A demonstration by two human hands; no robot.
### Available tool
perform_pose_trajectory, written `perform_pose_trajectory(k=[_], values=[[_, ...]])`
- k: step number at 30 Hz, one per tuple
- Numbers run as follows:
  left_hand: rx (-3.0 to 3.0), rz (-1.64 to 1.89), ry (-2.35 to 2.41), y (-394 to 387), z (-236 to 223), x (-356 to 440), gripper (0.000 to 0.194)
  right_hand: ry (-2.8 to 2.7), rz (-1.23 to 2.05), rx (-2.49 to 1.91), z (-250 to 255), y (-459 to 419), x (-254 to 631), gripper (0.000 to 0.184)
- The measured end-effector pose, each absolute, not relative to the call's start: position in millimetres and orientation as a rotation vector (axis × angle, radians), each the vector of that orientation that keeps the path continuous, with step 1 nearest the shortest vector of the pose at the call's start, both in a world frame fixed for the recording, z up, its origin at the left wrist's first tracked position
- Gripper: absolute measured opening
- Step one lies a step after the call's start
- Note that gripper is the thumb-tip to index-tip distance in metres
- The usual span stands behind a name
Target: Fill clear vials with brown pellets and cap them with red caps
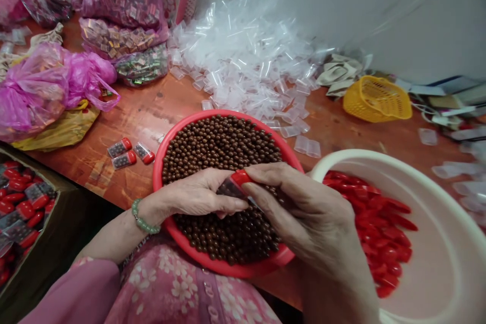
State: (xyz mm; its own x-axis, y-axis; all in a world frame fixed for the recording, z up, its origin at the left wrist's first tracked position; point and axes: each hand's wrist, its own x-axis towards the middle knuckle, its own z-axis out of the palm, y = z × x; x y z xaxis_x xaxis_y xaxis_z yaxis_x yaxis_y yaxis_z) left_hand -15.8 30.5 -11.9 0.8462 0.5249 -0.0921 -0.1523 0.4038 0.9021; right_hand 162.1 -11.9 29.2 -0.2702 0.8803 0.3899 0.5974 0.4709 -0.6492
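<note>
Over a red basin (156, 162) heaped with small round brown balls (224, 139), my two hands meet at one small clear plastic container (227, 188) with dark balls inside. My left hand (201, 192) grips its clear body between thumb and fingers. At its other end, thumb and fingertips of my right hand (304, 202) pinch the red cap (240, 177). Cap and body are together, though I cannot tell whether the cap is fully seated. Three filled containers with red caps (123, 159) lie on the table left of the basin.
On the right, a white basin (429, 202) holds red caps (375, 228). Clear empty containers (246, 55) are piled behind. A yellow basket (377, 98) stands at back right, pink plastic bags (117, 0) at back left. A cardboard box (63, 207) of filled containers sits lower left.
</note>
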Motion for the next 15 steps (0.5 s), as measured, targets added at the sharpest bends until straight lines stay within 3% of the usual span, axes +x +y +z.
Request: perform_pose_trajectory(k=[5,9,12,15], values=[[0.921,0.438,0.367,28.2,-9.8,-15.3,0.045,-2.147,0.309,-1.217,29.5,-18.9,155.1,0.025],[0.798,0.521,0.440,23.5,-7.8,-12.4,0.045,-2.258,0.067,-1.298,17.7,-21.6,145.9,0.069],[0.704,0.560,0.410,20.7,-5.4,-10.1,0.042,-2.259,-0.165,-1.220,11.3,-18.1,142.7,0.064],[0.738,0.576,0.377,19.2,-3.3,-8.2,0.048,-2.238,-0.187,-1.146,11.4,-15.0,143.2,0.062]])
